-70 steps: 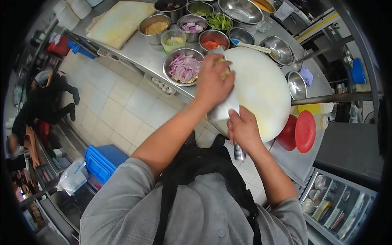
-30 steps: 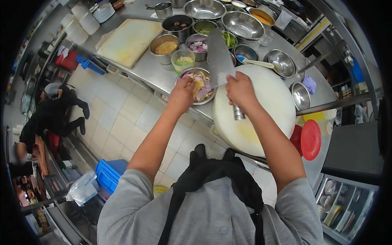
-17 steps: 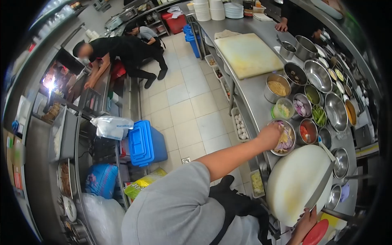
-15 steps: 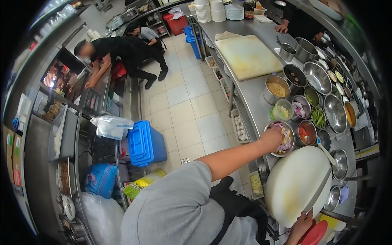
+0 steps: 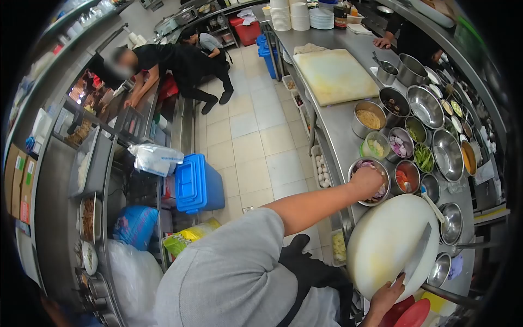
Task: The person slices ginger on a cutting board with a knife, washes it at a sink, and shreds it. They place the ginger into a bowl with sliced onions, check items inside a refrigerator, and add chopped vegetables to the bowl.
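Observation:
My left hand (image 5: 367,182) reaches down into a steel bowl (image 5: 354,163) of sliced purple onion (image 5: 379,191). Its fingers are curled, but their tips are hidden among the slices. My right hand (image 5: 388,294) is closed round the handle of a kitchen knife, whose broad blade (image 5: 420,252) lies over a round white cutting board (image 5: 370,234). Beyond the bowl stand a steel container of cut tomato (image 5: 404,179), a tub of chopped pale pieces (image 5: 376,146) and a container of purple onion chunks (image 5: 399,145).
More steel containers surround a bowl of green strips (image 5: 423,158). A large rectangular cutting board (image 5: 335,76) lies farther along the counter. Red plates (image 5: 412,315) sit near my right hand. Behind me are a blue bin (image 5: 199,182) and a person in black (image 5: 180,68) leaning over another counter.
My left hand has sunk deeper into the onion bowl, its knuckles turned upward. The knife and my right hand have shifted left, farther over the round board. The whole view has tilted slightly.

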The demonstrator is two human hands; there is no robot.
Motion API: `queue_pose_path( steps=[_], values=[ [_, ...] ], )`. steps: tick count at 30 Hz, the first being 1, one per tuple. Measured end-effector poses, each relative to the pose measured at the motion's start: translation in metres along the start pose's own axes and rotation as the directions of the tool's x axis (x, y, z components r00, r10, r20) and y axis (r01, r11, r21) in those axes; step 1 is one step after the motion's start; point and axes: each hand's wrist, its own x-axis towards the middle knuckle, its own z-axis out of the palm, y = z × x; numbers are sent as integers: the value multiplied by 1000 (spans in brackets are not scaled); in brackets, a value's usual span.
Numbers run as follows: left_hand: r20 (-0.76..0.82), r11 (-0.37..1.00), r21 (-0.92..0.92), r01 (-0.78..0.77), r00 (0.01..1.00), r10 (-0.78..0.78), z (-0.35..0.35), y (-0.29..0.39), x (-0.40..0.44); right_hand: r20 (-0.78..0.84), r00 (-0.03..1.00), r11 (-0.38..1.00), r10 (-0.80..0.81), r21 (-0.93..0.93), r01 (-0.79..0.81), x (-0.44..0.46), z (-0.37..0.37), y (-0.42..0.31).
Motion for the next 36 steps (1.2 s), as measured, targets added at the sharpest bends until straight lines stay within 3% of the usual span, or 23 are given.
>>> queue_pose_path(
  steps=[1, 3, 4, 6, 10, 16, 22, 26, 28, 29, 31, 32, 33, 35, 36],
  values=[
    [-4, 1000, -3, 7, 1000, -7, 1, 3, -1, 13, 1000, 1000, -6, -14, 6, 0, -1, 2],
    [-233, 997, -76, -6, 972, -12, 4, 12, -3, 0, 999, 996, -45, -77, 45, -2, -7, 5],
    [-233, 997, -73, -7, 972, -11, 6, 11, -2, -19, 997, 988, -77, -138, 74, -2, -10, 5],
    [-367, 995, 1, -98, 926, 92, 10, 2, -1, -40, 993, 975, -111, -195, 101, 0, -11, 10],
    [-207, 999, -23, -40, 978, 34, 11, 1, 2, -58, 989, 977, -135, -175, 123, 6, -11, 27],
    [-319, 996, -88, -9, 948, -20, 10, 6, 4, -53, 989, 979, -136, -162, 126, 6, -13, 24],
    [-153, 992, -129, -3, 988, -17, 5, 8, 7, -42, 989, 979, -143, -153, 135, 6, -15, 26],
    [-234, 975, -220, -42, 972, -11, 13, -7, -2, -35, 990, 982, -135, -136, 129, 1, -21, 18],
    [-428, 921, -371, 115, 859, -280, 9, -19, -15, -18, 990, 983, -142, -119, 139, 0, -21, 30],
    [-435, 923, -367, 115, 856, -280, 6, -30, -22, 9, 986, 981, -164, -100, 164, 3, -19, 31],
    [-451, 818, -508, 270, 726, -520, 13, -48, -40, -6, 987, 982, -162, -103, 161, 1, -20, 26],
    [-450, 815, -507, 281, 720, -528, 16, -58, -49, -14, 986, 981, -163, -108, 161, 0, -21, 20],
    [-391, 759, -559, 333, 702, -596, 22, -64, -53, -15, 986, 981, -164, -107, 161, 0, -26, 14],
    [-315, 687, -609, 396, 674, -668, 29, -67, -64, 142, 990, 981, -17, -190, 44, -3, -39, -5],
    [-169, 598, -662, 451, 687, -706, 31, -66, -63, 141, 990, 981, -18, -188, 45, 0, -35, 3]
  ],
)
